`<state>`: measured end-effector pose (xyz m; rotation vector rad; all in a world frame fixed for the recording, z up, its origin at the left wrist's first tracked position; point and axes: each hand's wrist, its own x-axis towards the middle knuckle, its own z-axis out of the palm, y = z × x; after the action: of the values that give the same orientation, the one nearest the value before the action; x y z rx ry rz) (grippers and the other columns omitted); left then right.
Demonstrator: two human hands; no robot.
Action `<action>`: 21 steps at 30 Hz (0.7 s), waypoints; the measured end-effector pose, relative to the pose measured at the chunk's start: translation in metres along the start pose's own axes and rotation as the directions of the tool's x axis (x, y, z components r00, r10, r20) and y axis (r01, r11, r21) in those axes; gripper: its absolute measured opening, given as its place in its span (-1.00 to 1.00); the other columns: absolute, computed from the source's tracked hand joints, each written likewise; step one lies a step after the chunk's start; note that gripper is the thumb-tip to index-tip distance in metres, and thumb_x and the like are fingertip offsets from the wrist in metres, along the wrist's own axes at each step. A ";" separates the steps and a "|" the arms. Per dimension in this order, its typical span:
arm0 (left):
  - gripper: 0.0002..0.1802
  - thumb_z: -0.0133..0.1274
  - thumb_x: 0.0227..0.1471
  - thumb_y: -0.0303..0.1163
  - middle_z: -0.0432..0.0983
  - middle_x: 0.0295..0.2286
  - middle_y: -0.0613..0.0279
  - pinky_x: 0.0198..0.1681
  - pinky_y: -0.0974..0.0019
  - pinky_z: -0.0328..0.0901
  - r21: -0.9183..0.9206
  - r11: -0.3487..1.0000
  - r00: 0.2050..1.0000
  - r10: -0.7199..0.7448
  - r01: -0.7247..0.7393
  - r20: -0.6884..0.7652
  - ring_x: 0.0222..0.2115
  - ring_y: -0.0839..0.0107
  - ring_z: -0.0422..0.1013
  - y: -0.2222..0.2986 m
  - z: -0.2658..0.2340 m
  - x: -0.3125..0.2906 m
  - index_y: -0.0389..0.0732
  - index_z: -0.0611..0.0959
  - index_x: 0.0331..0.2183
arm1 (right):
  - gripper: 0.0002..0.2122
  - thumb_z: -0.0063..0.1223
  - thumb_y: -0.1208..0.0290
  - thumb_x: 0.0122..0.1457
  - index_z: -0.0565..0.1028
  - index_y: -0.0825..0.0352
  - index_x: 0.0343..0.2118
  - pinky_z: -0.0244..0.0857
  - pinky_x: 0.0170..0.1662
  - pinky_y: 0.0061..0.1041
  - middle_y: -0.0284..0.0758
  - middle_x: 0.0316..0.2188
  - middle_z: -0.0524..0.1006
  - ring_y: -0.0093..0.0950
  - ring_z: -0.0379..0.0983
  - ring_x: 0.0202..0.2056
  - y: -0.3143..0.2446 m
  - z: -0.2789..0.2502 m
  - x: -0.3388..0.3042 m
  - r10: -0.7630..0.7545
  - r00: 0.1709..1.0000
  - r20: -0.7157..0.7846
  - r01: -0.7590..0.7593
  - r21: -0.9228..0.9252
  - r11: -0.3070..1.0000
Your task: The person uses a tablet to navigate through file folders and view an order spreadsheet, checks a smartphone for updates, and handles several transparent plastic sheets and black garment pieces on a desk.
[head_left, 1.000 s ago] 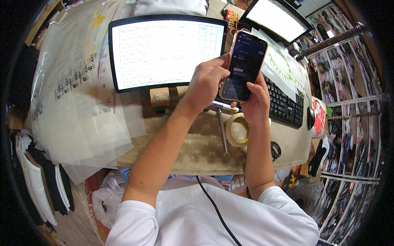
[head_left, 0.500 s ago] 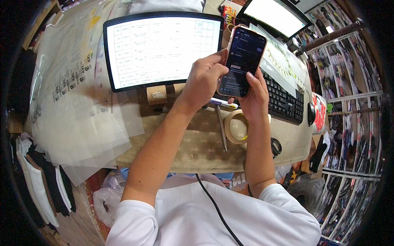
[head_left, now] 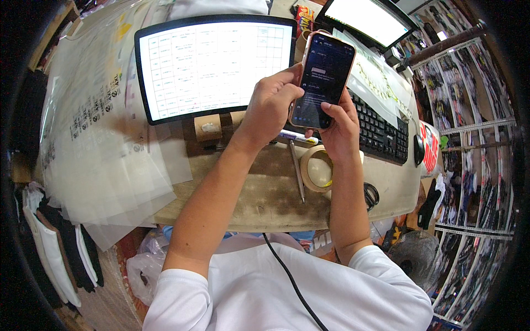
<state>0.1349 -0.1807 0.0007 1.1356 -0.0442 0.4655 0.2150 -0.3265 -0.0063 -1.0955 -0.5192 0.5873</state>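
Observation:
A smartphone (head_left: 320,80) with a dark lit screen and a pinkish edge is held upright, slightly tilted, above the desk. My left hand (head_left: 273,105) is closed on its left edge, the thumb at the side of the screen. My right hand (head_left: 340,124) grips the lower right edge, its thumb lying over the glass. Fingers behind the phone are hidden. Beneath and between my forearms lie a marker (head_left: 300,137), a thin grey pen (head_left: 297,175) and a roll of tape (head_left: 316,169).
A monitor (head_left: 215,66) with a table on its screen stands behind my left hand. To the right are a black keyboard (head_left: 381,132), a mouse (head_left: 419,149) and scissors (head_left: 371,196). Clear plastic sheets (head_left: 110,143) cover the desk's left. Packed shelves (head_left: 475,165) line the right side.
The text on the phone's screen has shifted. My right thumb has moved slightly left and down over the glass. Both hands keep their hold, and the view has shifted a little.

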 end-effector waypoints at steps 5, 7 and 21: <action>-0.64 -0.20 0.05 -0.46 0.56 -0.39 0.13 -0.46 0.47 0.46 0.000 1.000 1.000 0.009 -0.009 -0.014 -0.49 0.56 0.49 -0.001 0.001 0.000 -0.44 0.57 -0.19 | -0.59 -0.17 0.47 0.25 0.20 0.42 0.16 0.58 -0.58 -0.41 -0.06 -0.15 0.51 -0.36 0.61 -0.36 -0.002 0.005 -0.001 0.022 0.999 -0.036 -0.020 0.056 0.998; -0.63 -0.20 0.05 -0.45 0.56 -0.38 0.13 -0.45 0.47 0.46 0.006 1.000 1.000 0.015 -0.015 -0.020 -0.49 0.56 0.49 -0.002 0.001 0.000 -0.43 0.58 -0.18 | -0.59 -0.18 0.46 0.26 0.20 0.42 0.16 0.58 -0.58 -0.42 -0.07 -0.15 0.51 -0.37 0.61 -0.35 -0.002 0.004 -0.001 0.013 1.000 -0.024 -0.012 0.034 0.999; -0.58 -0.16 0.04 -0.43 0.58 -0.39 0.14 -0.44 0.48 0.45 0.089 0.995 0.999 0.048 -0.046 -0.021 -0.47 0.56 0.50 0.000 -0.001 0.001 -0.44 0.56 -0.10 | -0.54 -0.29 0.23 0.31 0.16 0.35 0.20 0.59 -0.53 -0.39 -0.07 -0.11 0.51 -0.33 0.61 -0.30 -0.002 0.002 0.001 0.003 0.996 0.087 -0.010 0.080 0.997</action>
<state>0.1355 -0.1800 0.0006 1.2184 -0.0304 0.5266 0.2150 -0.3254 -0.0036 -0.9993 -0.5628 0.6577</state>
